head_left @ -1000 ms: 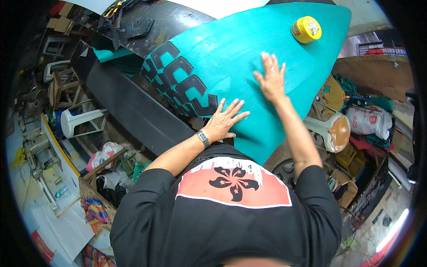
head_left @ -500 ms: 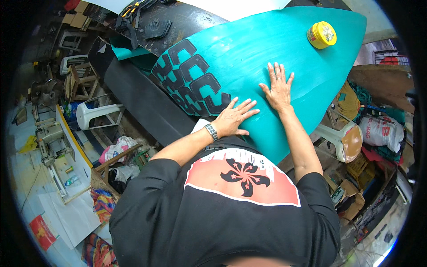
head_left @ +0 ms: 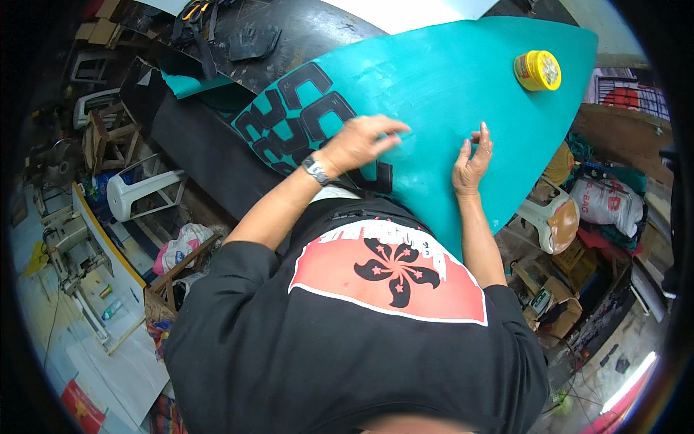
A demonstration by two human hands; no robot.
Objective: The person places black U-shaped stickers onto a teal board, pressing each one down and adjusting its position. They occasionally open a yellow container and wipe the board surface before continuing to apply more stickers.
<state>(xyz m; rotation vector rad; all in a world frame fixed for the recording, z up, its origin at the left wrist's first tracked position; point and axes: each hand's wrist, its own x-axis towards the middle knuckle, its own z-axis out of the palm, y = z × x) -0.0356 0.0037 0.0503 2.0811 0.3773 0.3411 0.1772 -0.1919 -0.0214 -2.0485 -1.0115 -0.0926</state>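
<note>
A large teal sheet (head_left: 426, 79) is spread over the work table in front of me. Black angular, hook-shaped flat pieces (head_left: 303, 81) lie close together on its left part. My left hand (head_left: 363, 142) is above the sheet beside these pieces, fingers loosely bent and thumb apart, with nothing visible in it. Farther right, my right hand (head_left: 472, 168) is turned on its edge over the teal sheet, fingers up and slightly curled, also without anything in it. A yellow tub (head_left: 537, 71) stands near the sheet's far right corner.
Scissors with orange handles (head_left: 195, 10) and a stack of black pieces (head_left: 254, 45) lie on the dark table. A long black sheet (head_left: 202, 155) slopes down at the left. White stools (head_left: 141, 194) and a sewing machine (head_left: 69, 242) are left; another stool (head_left: 553, 217) stands right.
Both hands have left their flat, spread pose on the sheet. The left moved up toward the black pieces; the right turned on edge and shifted slightly right and nearer.
</note>
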